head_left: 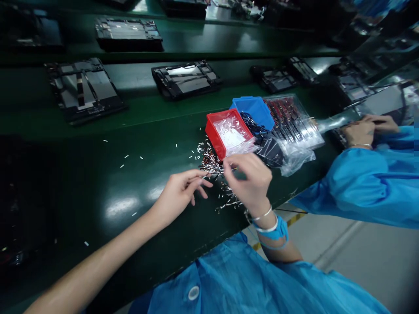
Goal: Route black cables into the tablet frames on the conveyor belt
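My left hand [181, 192] rests on the dark green conveyor belt [108, 174], its fingers pinched on a small thin white strip at the tips. My right hand [250, 179] hovers just to its right, thumb and fingers pinched together over a heap of small shiny strips [212, 163]; what it holds is too small to name. A blue wrist strap sits on my right wrist. Behind the heap stands a red bin [225, 131] holding white scraps.
A blue bin [253, 109] and clear plastic bags of parts [294, 126] lie behind the red bin. Several open tablet chassis [185, 78] ride on the belt. A co-worker in a blue gown [366, 183] works at the right. Loose white bits dot the belt.
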Motion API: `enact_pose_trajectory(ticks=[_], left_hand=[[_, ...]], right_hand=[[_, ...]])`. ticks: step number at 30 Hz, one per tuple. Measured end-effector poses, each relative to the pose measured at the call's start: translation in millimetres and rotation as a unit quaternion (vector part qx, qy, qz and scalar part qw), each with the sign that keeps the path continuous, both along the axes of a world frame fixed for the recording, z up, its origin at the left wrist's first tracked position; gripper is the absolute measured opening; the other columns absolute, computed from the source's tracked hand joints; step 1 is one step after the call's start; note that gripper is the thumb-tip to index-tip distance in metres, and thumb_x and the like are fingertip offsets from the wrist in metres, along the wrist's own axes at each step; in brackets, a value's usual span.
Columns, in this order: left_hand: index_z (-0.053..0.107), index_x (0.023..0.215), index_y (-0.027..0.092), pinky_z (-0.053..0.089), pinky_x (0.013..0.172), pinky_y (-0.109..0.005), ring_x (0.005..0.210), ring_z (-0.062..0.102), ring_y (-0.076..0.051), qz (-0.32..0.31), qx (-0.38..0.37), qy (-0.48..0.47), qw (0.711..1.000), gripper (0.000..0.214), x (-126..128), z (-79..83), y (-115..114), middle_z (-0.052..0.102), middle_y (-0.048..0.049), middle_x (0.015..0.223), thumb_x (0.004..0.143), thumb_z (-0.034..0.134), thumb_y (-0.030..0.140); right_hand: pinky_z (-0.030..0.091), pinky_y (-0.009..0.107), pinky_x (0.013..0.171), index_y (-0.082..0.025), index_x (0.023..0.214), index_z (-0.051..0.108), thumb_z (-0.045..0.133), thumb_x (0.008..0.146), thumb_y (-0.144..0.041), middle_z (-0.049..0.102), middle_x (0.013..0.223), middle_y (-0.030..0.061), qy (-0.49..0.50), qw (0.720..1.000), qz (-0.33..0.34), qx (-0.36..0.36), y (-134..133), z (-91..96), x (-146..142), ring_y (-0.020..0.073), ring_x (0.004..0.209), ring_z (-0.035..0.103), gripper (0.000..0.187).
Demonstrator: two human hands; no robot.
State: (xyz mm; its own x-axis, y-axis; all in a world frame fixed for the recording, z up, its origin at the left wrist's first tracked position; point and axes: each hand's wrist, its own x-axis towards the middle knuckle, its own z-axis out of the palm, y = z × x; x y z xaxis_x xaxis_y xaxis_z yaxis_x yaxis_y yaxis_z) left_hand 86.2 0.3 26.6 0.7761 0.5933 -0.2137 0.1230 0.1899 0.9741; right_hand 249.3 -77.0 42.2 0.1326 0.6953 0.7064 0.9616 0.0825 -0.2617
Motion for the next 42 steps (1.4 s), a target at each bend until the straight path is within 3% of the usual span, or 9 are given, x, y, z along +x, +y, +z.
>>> enact_pose_trajectory(ticks=[3, 5, 8, 15, 18, 22, 27, 36, 42], left_hand=[[0.061, 0.091, 0.011, 0.050, 0.045, -0.022, 0.069, 0.072, -0.020, 0.032, -0.098, 0.000, 0.995, 0.020, 1.5, -2.5, 4.8, 0.073, -0.0154, 0.095, 0.083, 0.057, 0.029], [0.061, 0.086, 0.010, 0.050, 0.045, -0.021, 0.069, 0.072, -0.021, 0.050, -0.116, -0.005, 0.992, 0.020, 1.7, -3.5, 6.5, 0.073, -0.0157, 0.093, 0.082, 0.060, 0.030], [0.062, 0.089, 0.011, 0.050, 0.045, -0.020, 0.067, 0.072, -0.020, 0.056, -0.103, -0.026, 0.993, 0.020, 0.8, -4.0, 6.0, 0.074, -0.0124, 0.087, 0.081, 0.061, 0.029], [0.068, 0.091, 0.013, 0.044, 0.043, -0.017, 0.062, 0.067, -0.014, 0.050, 0.011, -0.015, 0.999, 0.016, -2.4, -0.7, 4.2, 0.071, -0.0055, 0.077, 0.081, 0.057, 0.020], [0.068, 0.092, 0.012, 0.045, 0.042, -0.018, 0.061, 0.068, -0.015, 0.044, -0.038, -0.009, 0.998, 0.017, -2.4, -2.7, 7.6, 0.072, -0.0073, 0.077, 0.080, 0.058, 0.019], [0.062, 0.100, 0.009, 0.050, 0.045, -0.023, 0.066, 0.071, -0.020, 0.051, -0.099, -0.025, 0.993, 0.026, -1.9, -7.4, 13.5, 0.073, -0.0123, 0.083, 0.082, 0.058, 0.027], [0.062, 0.102, 0.009, 0.050, 0.045, -0.022, 0.066, 0.071, -0.020, 0.053, -0.112, -0.039, 0.991, 0.028, -3.6, -4.9, 14.9, 0.073, -0.0106, 0.079, 0.080, 0.059, 0.026], [0.067, 0.101, 0.010, 0.049, 0.044, -0.020, 0.064, 0.070, -0.018, 0.048, -0.100, -0.044, 0.993, 0.026, -3.8, -5.9, 12.0, 0.073, -0.0090, 0.079, 0.081, 0.058, 0.023], [0.058, 0.104, 0.010, 0.053, 0.048, -0.022, 0.070, 0.072, -0.021, 0.071, -0.176, -0.093, 0.978, 0.031, -3.3, -7.0, 15.4, 0.074, -0.0127, 0.086, 0.079, 0.064, 0.028]], right_hand=[[0.049, 0.028, 0.060, -0.021, 0.081, 0.064, 0.058, 0.085, -0.011, 0.070, 0.069, 0.0002, -0.022, 0.997, -0.065, 0.024, 6.9, 1.8, 12.2, 0.0134, 0.062, 0.061, 0.012], [0.051, 0.028, 0.065, -0.020, 0.086, 0.066, 0.059, 0.085, -0.010, 0.072, 0.075, 0.0017, -0.004, 1.000, -0.010, 0.015, 7.7, 1.4, 7.4, 0.0138, 0.067, 0.063, 0.012], [0.054, 0.029, 0.068, -0.017, 0.087, 0.067, 0.060, 0.086, -0.012, 0.074, 0.081, 0.0055, 0.026, 0.996, 0.086, -0.028, 4.8, -2.4, -11.4, 0.0151, 0.074, 0.065, 0.009], [0.053, 0.028, 0.066, -0.017, 0.080, 0.067, 0.058, 0.087, -0.015, 0.073, 0.077, 0.0052, 0.075, 0.987, 0.115, -0.085, 4.2, -5.4, -19.7, 0.0148, 0.072, 0.065, 0.012], [0.050, 0.027, 0.061, -0.018, 0.073, 0.065, 0.057, 0.086, -0.015, 0.071, 0.071, 0.0035, 0.038, 0.990, 0.101, -0.093, 12.7, -2.3, -4.9, 0.0143, 0.067, 0.063, 0.016], [0.048, 0.028, 0.062, -0.019, 0.075, 0.067, 0.056, 0.087, -0.014, 0.070, 0.069, 0.0026, 0.000, 1.000, 0.002, -0.027, 22.8, 4.1, 8.7, 0.0144, 0.065, 0.062, 0.016], [0.054, 0.029, 0.068, -0.018, 0.083, 0.070, 0.059, 0.088, -0.018, 0.074, 0.078, 0.0047, 0.069, 0.989, 0.115, -0.069, 18.9, 0.5, -8.4, 0.0146, 0.073, 0.066, 0.012], [0.051, 0.026, 0.062, -0.020, 0.072, 0.066, 0.056, 0.086, -0.017, 0.071, 0.072, 0.0011, 0.074, 0.983, 0.119, -0.121, 22.8, -4.6, -8.2, 0.0127, 0.067, 0.064, 0.017], [0.052, 0.030, 0.064, -0.022, 0.083, 0.068, 0.056, 0.087, -0.013, 0.072, 0.074, 0.0013, -0.020, 0.999, -0.027, -0.009, 24.0, 0.9, 6.1, 0.0142, 0.067, 0.065, 0.016]])
